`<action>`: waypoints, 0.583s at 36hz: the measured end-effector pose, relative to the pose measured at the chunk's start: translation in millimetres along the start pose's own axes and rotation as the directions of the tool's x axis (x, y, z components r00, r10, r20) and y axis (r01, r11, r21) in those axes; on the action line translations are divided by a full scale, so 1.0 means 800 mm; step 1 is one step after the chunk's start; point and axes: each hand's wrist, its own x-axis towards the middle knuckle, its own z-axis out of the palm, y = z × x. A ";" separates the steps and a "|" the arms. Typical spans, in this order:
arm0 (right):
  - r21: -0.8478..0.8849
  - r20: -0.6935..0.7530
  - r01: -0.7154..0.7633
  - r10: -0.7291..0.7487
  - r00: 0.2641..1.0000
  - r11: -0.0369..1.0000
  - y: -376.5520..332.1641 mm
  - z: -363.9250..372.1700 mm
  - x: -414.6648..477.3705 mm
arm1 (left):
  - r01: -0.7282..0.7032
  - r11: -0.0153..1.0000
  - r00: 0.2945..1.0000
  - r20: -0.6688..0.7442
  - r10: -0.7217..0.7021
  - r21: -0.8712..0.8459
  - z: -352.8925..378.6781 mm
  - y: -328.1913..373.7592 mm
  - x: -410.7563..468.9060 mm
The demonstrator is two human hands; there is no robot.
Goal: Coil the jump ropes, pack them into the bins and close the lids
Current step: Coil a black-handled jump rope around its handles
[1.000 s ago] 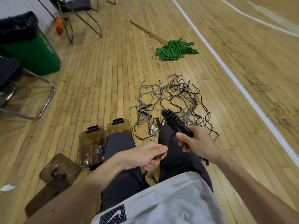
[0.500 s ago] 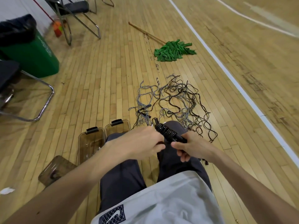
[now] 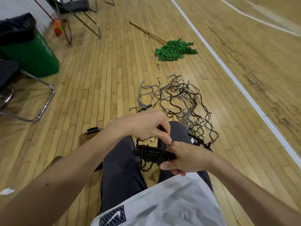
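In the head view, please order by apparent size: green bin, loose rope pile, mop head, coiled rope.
1. loose rope pile, by spread
2. green bin, partly cut off by the frame
3. mop head and coiled rope: look alike; the coil is nearer the camera, so unranked.

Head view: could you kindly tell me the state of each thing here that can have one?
jump rope, mostly wound into a tight coil, a loose loop hanging below.
right hand, grips one end of the coil.
left hand, pinches the rope above the coil.
loose ropes, tangled on the floor, uncoiled.
bin, open, no lid on, mostly hidden by the arm.
mop, lying flat on the floor.
trash can, upright, lined with a black bag.
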 end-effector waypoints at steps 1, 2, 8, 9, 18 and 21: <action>-0.003 0.012 0.019 -0.019 1.000 1.000 -0.003 0.000 -0.002 | 0.004 1.000 1.000 0.004 -0.004 -0.031 -0.001 -0.002 0.001; -0.005 0.022 0.034 -0.034 0.999 0.999 -0.005 0.001 -0.004 | 0.011 0.998 1.000 0.008 -0.010 -0.060 -0.002 -0.003 0.003; -0.014 0.051 0.078 -0.077 0.996 0.997 -0.002 0.005 -0.008 | 0.071 0.972 0.997 0.048 -0.062 -0.223 0.007 -0.013 0.006; 0.004 0.048 0.086 -0.086 0.995 0.996 -0.001 0.006 -0.010 | 0.070 0.964 0.997 0.046 -0.060 -0.257 0.009 -0.016 0.007; 0.358 -0.134 0.264 -0.230 0.964 0.896 0.011 0.010 -0.015 | 0.116 0.856 0.993 0.029 -0.118 -0.503 0.024 -0.043 0.000; 0.481 -0.156 0.261 -0.212 0.965 0.837 0.011 0.015 -0.012 | 0.181 0.805 0.982 0.056 -0.182 -0.565 0.040 -0.054 0.000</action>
